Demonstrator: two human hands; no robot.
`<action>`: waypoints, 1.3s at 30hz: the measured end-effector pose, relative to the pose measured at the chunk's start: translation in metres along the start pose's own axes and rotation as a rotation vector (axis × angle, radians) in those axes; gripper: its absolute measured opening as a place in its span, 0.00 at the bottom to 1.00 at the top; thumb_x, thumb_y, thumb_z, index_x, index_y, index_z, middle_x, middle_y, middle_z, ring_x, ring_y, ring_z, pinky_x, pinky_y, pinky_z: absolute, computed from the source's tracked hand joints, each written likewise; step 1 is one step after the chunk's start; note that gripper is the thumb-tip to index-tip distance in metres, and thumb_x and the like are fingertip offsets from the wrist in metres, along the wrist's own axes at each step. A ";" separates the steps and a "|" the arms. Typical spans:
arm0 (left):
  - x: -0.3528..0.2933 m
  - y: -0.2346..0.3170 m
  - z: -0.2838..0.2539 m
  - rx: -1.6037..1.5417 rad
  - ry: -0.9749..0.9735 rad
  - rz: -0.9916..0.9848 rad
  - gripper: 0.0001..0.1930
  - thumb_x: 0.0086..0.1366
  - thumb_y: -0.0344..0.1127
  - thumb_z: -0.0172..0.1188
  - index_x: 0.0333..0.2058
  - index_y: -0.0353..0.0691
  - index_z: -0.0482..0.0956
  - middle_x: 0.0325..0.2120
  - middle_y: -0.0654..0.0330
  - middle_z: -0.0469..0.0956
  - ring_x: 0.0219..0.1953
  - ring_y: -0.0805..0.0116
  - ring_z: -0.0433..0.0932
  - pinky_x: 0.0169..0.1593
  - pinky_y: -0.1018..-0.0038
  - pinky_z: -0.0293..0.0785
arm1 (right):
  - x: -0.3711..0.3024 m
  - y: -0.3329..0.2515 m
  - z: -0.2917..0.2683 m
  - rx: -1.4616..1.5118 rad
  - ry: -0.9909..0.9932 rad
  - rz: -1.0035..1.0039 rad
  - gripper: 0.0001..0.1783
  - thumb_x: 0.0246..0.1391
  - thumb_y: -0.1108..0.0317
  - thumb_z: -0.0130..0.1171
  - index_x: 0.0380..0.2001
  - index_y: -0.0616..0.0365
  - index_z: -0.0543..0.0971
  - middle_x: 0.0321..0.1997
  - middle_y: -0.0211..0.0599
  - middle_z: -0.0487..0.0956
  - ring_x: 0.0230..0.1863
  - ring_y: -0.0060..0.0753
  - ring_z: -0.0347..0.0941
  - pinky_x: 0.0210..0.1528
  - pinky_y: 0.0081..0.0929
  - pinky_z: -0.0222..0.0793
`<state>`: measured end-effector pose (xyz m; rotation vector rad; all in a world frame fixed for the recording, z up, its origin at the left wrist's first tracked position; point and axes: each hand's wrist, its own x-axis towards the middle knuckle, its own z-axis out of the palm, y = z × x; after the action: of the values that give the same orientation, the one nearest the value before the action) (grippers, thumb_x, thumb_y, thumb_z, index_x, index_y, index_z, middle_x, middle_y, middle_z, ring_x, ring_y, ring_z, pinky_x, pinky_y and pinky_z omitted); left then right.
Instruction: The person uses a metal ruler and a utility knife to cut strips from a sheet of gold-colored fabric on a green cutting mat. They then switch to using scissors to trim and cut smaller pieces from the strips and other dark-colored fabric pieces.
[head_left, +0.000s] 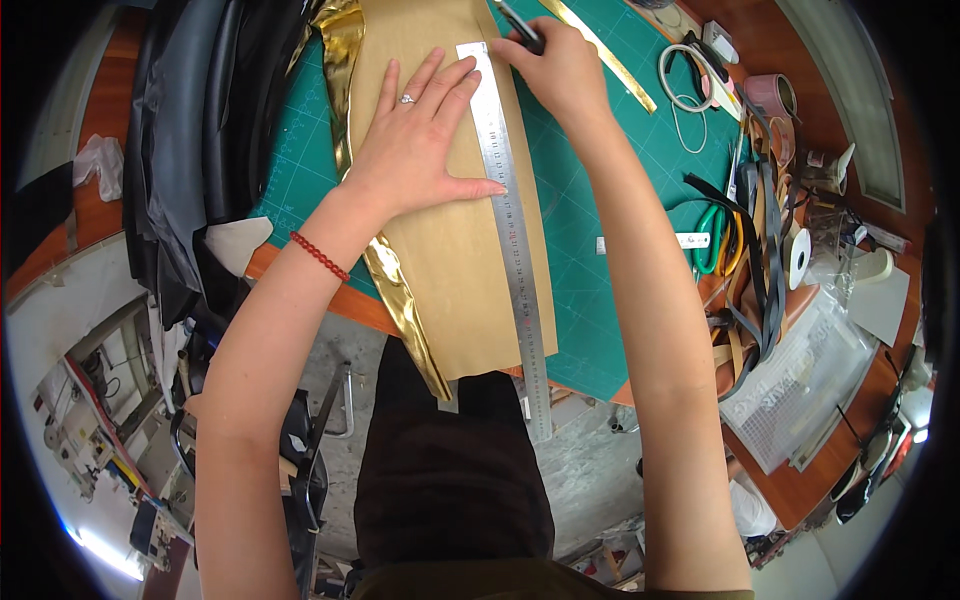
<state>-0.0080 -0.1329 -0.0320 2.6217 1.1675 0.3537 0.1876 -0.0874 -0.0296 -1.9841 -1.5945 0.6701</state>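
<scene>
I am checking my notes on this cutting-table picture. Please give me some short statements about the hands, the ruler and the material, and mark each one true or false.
1. The left hand presses flat on the steel ruler and the tan sheet. True.
2. The right hand is empty. False: it grips a dark knife-like tool at the ruler's far end.
3. The sheet lies on a green cutting mat. True.
4. The ruler lies entirely on the table. False: its near end sticks out past the table edge.
5. The sheet's underside is shiny gold. True.
6. The green-handled scissors lie left of the sheet. False: they lie to its right.
</scene>
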 end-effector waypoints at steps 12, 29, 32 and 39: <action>-0.002 -0.002 0.001 0.002 0.002 -0.017 0.56 0.43 0.68 0.67 0.64 0.37 0.58 0.66 0.57 0.56 0.71 0.53 0.47 0.71 0.48 0.36 | -0.060 -0.002 -0.023 0.006 0.000 -0.107 0.15 0.57 0.66 0.57 0.46 0.59 0.74 0.27 0.51 0.80 0.31 0.53 0.78 0.33 0.46 0.73; 0.001 -0.002 0.003 0.063 0.000 -0.013 0.57 0.44 0.71 0.64 0.64 0.36 0.58 0.66 0.58 0.56 0.71 0.55 0.48 0.71 0.47 0.36 | -0.110 -0.023 -0.016 -0.357 -0.091 -0.149 0.24 0.60 0.68 0.50 0.60 0.50 0.70 0.22 0.50 0.78 0.23 0.54 0.76 0.27 0.47 0.72; 0.002 0.002 0.000 0.092 -0.039 -0.029 0.57 0.44 0.71 0.64 0.64 0.36 0.58 0.66 0.58 0.57 0.71 0.55 0.47 0.71 0.46 0.36 | -0.132 -0.022 -0.017 -0.368 -0.095 -0.149 0.26 0.59 0.69 0.50 0.62 0.50 0.68 0.23 0.50 0.78 0.21 0.54 0.76 0.25 0.48 0.71; 0.000 0.007 -0.007 0.130 -0.036 -0.042 0.53 0.46 0.66 0.66 0.62 0.35 0.60 0.65 0.56 0.57 0.70 0.53 0.47 0.70 0.46 0.41 | -0.233 -0.011 -0.039 -0.424 -0.212 -0.039 0.31 0.56 0.73 0.52 0.65 0.51 0.65 0.21 0.46 0.76 0.18 0.49 0.74 0.20 0.45 0.71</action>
<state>-0.0054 -0.1363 -0.0237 2.6962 1.2724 0.2282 0.1602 -0.3168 0.0219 -2.2280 -2.0346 0.5782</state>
